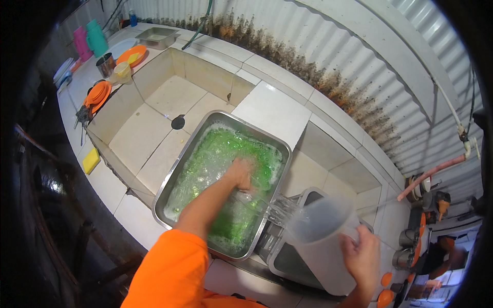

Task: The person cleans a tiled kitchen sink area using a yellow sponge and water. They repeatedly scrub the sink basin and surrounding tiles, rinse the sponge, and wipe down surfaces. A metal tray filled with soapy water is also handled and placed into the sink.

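Observation:
My right hand (pixel 360 256) grips the handle of a translucent plastic pitcher (pixel 327 246), tilted to the left. Clear water (pixel 281 210) streams from its mouth into a rectangular stainless steel pan (pixel 287 169). Foamy green liquid (pixel 215 154) fills much of that pan, which rests across the divider between two tiled basins. Inside the pan, my left hand (pixel 242 173) dips into the liquid near the stream. Splashing hides its fingers, so whether it holds anything does not show.
A tiled sink basin (pixel 158 104) with a drain hole lies to the left. Metal containers (pixel 296 265) stand in the right basin under the pitcher. A yellow sponge (pixel 91 161), orange plates (pixel 98 94) and flasks (pixel 96 38) line the left counter. A hose (pixel 431 176) hangs at right; a person (pixel 443 256) is beyond.

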The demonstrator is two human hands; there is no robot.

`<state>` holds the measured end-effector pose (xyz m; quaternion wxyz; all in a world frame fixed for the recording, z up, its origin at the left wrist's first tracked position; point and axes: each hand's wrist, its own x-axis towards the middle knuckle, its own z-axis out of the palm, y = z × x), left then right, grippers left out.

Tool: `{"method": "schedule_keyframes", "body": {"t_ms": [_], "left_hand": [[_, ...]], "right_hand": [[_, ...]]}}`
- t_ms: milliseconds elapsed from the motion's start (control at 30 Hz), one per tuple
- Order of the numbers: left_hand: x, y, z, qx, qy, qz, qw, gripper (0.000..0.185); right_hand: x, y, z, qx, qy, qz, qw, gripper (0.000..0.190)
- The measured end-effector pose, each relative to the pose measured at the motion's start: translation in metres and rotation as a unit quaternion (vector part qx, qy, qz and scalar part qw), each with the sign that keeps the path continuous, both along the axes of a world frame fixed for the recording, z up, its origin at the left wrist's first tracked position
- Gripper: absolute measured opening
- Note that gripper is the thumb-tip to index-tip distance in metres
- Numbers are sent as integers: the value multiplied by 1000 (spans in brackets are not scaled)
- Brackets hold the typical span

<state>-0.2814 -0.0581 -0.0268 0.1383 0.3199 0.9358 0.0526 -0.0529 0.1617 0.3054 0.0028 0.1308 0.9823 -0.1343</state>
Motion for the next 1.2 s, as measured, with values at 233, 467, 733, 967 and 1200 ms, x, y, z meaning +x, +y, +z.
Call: {"method": "schedule_keyframes", "body": {"t_ms": [233, 467, 733, 967, 1200], "left_hand": [[-3, 17, -21, 28, 41, -35, 998, 56], [31, 19, -8, -197, -50, -20, 979, 65], [146, -84, 31, -143, -79, 22, 986, 106], [170, -127, 21, -247, -47, 149, 956, 108], [173, -74, 20, -150, -151, 111, 971, 50]], "right_hand": [[45, 130, -114, 57, -113, -41, 991, 21], [68, 179, -296, 70, -214, 56, 973, 29], [79, 108, -351, -149, -89, 19, 985, 28], [120, 163, -319, -297, 163, -46, 940, 17], [143, 151, -195, -391, 183, -155, 889, 20]]}}
